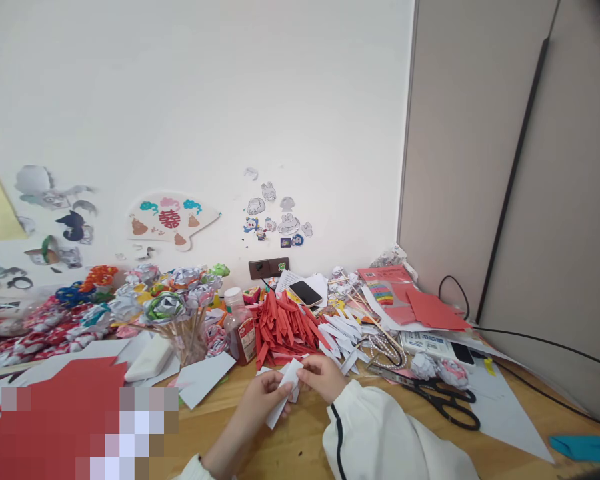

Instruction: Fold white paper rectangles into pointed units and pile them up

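Paper strip (277, 416), white and folded narrow, is held just above the counter (205, 440) by both hands. The left hand (269, 398) grips it between thumb and fingers, and the right hand (324, 379) pinches near its upper end; this double hold probably keeps the fold steady. Directly beyond the hands lies a heap of red folded pieces (283, 327), and to its right, white folded pieces (341, 333); they seem to be grouped by colour, close for easy reach. To the right of the right hand rest scissors (427, 387), their loops lying nearer to the person, perhaps for convenience. Beyond the left hand and further left stands a container (189, 353) with thin sticks, below paper flowers (165, 307). Between it and the red heap, a bottle (236, 328) with white cap contains something reddish, which I cannot identify.
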`<action>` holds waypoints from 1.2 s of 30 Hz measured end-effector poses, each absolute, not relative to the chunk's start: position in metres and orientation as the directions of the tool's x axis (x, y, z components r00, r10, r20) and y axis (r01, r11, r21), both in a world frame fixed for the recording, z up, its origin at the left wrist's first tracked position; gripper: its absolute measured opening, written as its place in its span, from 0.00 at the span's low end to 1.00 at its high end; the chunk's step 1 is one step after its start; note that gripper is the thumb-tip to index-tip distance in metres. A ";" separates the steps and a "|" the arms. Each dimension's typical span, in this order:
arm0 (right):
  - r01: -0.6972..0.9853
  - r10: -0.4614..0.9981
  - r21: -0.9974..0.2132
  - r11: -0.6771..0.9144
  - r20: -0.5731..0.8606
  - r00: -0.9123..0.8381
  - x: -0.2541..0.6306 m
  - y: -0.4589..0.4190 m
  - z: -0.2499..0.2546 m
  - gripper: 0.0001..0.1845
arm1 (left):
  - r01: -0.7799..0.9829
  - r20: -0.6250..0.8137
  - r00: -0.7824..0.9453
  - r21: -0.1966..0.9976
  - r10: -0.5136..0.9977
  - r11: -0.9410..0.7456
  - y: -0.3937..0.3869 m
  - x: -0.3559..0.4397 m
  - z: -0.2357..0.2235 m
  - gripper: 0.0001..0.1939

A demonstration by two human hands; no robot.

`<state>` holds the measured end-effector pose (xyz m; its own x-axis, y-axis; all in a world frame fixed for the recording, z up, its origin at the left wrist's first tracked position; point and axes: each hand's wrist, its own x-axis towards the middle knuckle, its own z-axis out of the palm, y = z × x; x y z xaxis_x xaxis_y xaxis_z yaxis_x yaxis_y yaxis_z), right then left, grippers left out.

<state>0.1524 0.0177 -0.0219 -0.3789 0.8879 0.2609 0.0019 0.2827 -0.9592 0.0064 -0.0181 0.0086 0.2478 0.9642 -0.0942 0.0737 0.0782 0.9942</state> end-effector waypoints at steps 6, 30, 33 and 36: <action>0.040 0.907 -0.952 0.303 0.275 -0.320 0.149 0.018 -0.026 0.15 | 0.069 -0.113 0.245 0.993 0.963 0.099 -0.017 0.010 0.001 0.18; 0.044 0.925 -0.967 0.250 0.225 -0.308 0.150 0.018 -0.023 0.12 | 0.062 -0.106 0.252 0.994 0.962 0.093 -0.011 0.006 -0.010 0.17; 0.052 0.923 -0.963 0.263 0.235 -0.304 0.150 0.019 -0.024 0.11 | 0.108 -0.104 0.203 0.991 0.974 0.083 -0.012 0.006 -0.009 0.17; 0.051 0.924 -0.959 0.279 0.254 -0.286 0.152 0.020 -0.025 0.10 | 0.132 -0.104 0.226 0.988 0.968 0.076 -0.013 0.005 -0.007 0.18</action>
